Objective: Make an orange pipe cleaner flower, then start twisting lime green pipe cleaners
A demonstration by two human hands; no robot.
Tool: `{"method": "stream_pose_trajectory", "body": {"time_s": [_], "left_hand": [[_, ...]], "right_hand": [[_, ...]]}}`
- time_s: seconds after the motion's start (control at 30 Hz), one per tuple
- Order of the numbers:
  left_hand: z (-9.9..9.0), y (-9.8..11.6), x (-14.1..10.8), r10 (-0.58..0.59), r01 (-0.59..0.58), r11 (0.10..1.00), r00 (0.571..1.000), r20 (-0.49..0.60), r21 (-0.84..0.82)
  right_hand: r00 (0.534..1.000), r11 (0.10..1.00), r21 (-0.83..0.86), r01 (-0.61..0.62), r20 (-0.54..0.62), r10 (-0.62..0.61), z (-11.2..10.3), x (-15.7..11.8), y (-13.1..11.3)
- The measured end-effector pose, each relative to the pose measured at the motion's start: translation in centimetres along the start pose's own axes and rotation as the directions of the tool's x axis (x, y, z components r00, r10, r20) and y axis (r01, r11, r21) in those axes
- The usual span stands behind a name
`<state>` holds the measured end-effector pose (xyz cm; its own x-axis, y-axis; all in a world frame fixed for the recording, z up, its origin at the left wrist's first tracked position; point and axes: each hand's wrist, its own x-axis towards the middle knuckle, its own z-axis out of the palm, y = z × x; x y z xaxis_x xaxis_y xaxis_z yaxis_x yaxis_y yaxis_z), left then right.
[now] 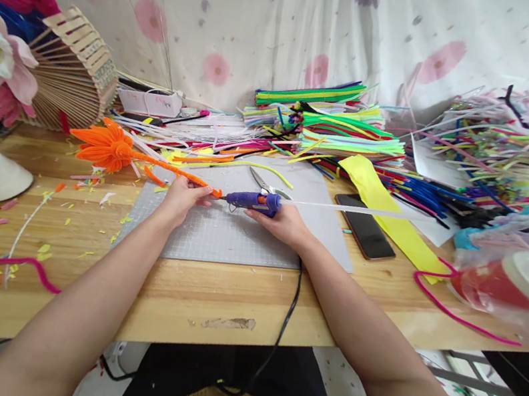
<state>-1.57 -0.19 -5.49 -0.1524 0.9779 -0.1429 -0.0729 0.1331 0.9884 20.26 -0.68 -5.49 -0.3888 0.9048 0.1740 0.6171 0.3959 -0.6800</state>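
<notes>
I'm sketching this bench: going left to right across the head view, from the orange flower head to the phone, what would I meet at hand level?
Flower head → left hand → glue gun → phone.

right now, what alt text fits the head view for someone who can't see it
A person's left hand holds an orange flower by its stem, and the right hand holds a blue glue gun, its nozzle near the stem's end, over a gray mat; colorful pipe cleaners lie behind.
</notes>
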Motion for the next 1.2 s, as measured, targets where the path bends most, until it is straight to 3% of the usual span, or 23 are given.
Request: {"method": "stream_pose_trajectory", "body": {"time_s": [0.27,0.6,0.77,0.83,0.93,1.1,1.2], "left_hand": [[0.0,0.1,-0.1,-0.005,0.005,1.0,1.0,0.003,0.016],[0.0,0.1,0.0,-0.003,0.003,1.0,1.0,0.007,0.005],[0.1,0.2,-0.2,-0.01,0.01,1.0,1.0,0.012,-0.014],[0.1,0.3,-0.2,0.004,-0.003,1.0,1.0,0.011,-0.026],[0.1,0.3,-0.2,0.026,-0.026,0.999,1.0,0.002,-0.044],[0.0,0.0,-0.1,0.053,-0.053,0.997,0.999,-0.008,-0.062],[0.1,-0.1,-0.2,0.089,-0.089,0.996,0.996,-0.015,-0.03]], "right_hand": [[0.998,0.999,-0.016,-0.047,-0.035,0.046,-0.2,0.0,0.1],[1.0,0.998,-0.056,-0.005,0.007,0.005,-0.3,-0.1,-0.1],[0.995,0.992,0.095,-0.086,-0.046,0.091,-1.6,-0.3,0.4],[0.985,0.977,0.187,-0.099,-0.123,0.123,-2.7,-0.2,1.0],[0.919,0.95,0.275,-0.149,-0.316,0.236,-4.5,0.1,2.3],[0.724,0.893,0.176,-0.414,-0.531,0.441,-5.9,0.8,5.1],[0.699,0.83,0.013,-0.557,-0.532,0.478,-5.4,1.1,6.4]]}}
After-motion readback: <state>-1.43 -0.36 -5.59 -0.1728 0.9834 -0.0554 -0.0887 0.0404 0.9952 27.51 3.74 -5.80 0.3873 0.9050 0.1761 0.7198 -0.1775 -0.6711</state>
